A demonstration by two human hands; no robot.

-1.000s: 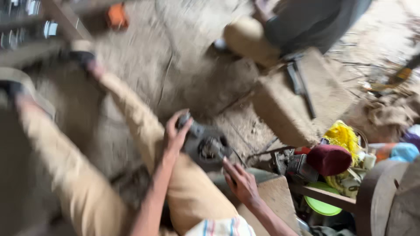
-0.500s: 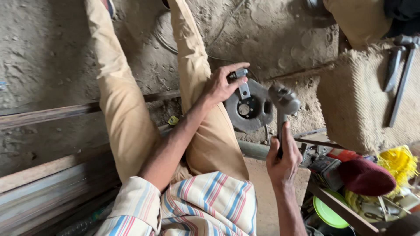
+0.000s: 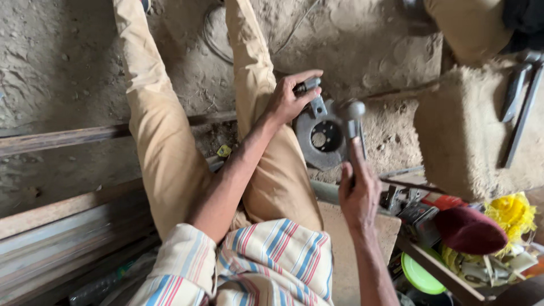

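I sit on a dirt floor with my legs in tan trousers stretched out. My left hand (image 3: pixel 289 99) grips a small metal piece (image 3: pixel 313 96) set against a round grey metal disc (image 3: pixel 322 136) that rests by my right thigh. My right hand (image 3: pixel 358 195) is closed around the handle of a hammer, whose steel head (image 3: pixel 350 110) hangs just above the disc, close to the metal piece. The disc has a hole at its centre.
A block of stone (image 3: pixel 470 130) with two long metal tools (image 3: pixel 518 93) on it stands to the right. Another person's leg (image 3: pixel 470 28) is at top right. A crate (image 3: pixel 453 249) with tools, a maroon cloth, yellow fibre and a green lid sits low right. Metal bars (image 3: pixel 68 226) lie left.
The view swung down from the stone block and the other person onto my lap. My hands now hold the metal piece on the disc, and the hammer has come up over it.
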